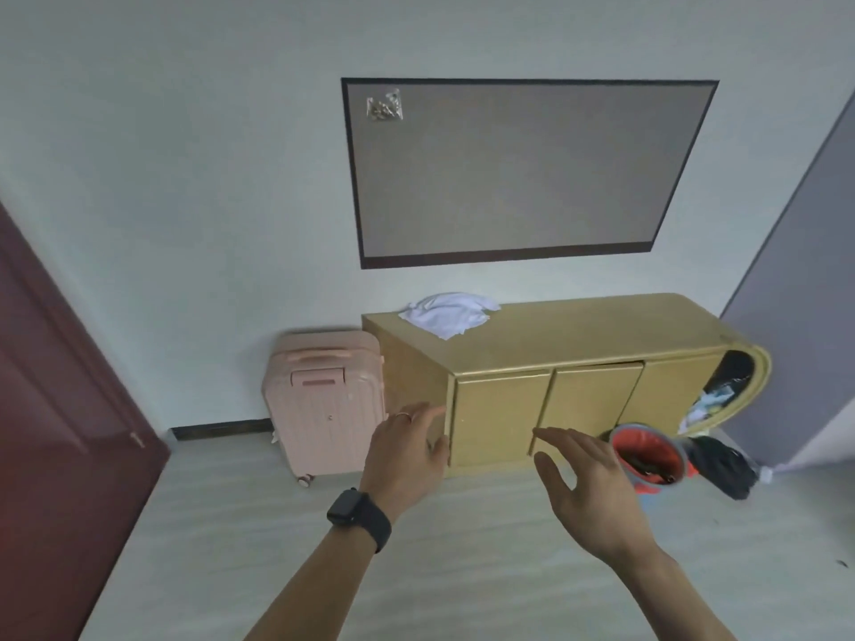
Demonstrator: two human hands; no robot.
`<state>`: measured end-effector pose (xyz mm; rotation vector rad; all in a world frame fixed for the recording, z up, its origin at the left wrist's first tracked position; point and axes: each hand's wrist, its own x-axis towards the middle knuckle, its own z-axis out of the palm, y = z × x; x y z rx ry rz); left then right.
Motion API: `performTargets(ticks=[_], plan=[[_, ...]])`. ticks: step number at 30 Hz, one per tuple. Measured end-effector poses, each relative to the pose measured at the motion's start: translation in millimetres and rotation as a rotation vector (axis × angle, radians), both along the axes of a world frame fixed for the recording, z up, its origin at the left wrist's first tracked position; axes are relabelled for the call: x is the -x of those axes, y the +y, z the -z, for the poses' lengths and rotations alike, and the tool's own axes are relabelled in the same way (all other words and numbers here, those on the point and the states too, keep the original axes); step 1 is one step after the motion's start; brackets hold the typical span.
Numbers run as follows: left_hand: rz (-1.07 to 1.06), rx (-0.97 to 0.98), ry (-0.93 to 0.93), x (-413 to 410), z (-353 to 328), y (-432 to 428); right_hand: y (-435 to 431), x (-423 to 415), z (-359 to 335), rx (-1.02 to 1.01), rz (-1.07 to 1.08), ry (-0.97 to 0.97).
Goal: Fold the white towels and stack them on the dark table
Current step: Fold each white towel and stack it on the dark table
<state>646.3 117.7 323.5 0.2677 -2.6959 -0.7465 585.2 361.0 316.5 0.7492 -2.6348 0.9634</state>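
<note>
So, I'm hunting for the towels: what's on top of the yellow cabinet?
Crumpled white towels lie on the yellow cabinet, at its left rear corner. How many, and anything beneath them, is hidden.

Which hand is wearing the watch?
The left hand; a black watch sits on its wrist, while the right hand has a bare wrist.

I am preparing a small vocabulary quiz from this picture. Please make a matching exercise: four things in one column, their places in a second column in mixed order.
Things:
1. pink suitcase
2. black watch
3. white towels
4. red bucket

Places:
A. on top of the yellow cabinet
B. on the wrist of the left hand
C. floor, left of the cabinet
D. floor, by the cabinet's right end

Pairs: 1-C, 2-B, 3-A, 4-D
</note>
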Motion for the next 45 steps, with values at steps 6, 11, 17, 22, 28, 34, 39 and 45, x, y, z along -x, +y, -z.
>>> performTargets(ticks=[6, 11, 17, 22, 28, 34, 39, 45], plan=[[0.046, -0.008, -0.094, 117, 25, -43, -27, 100, 24, -0.026, 0.051, -0.045], [0.05, 0.0, -0.211, 216, 56, -56, -47, 200, 53, -0.05, 0.049, -0.095], [-0.042, -0.007, -0.342, 337, 84, -71, -73, 335, 76, -0.059, -0.009, -0.176], [-0.11, -0.106, -0.409, 410, 107, -76, -93, 433, 93, -0.143, -0.064, -0.257], [-0.147, -0.158, -0.519, 506, 147, -98, -127, 537, 134, -0.256, -0.115, -0.395], [-0.149, -0.195, -0.646, 607, 192, -140, -173, 638, 186, -0.452, -0.13, -0.554], [-0.163, -0.138, -0.764, 676, 231, -177, -206, 707, 232, -0.616, -0.14, -0.704], [-0.236, -0.089, -0.812, 735, 288, -207, -236, 768, 292, -0.748, -0.162, -0.737]])
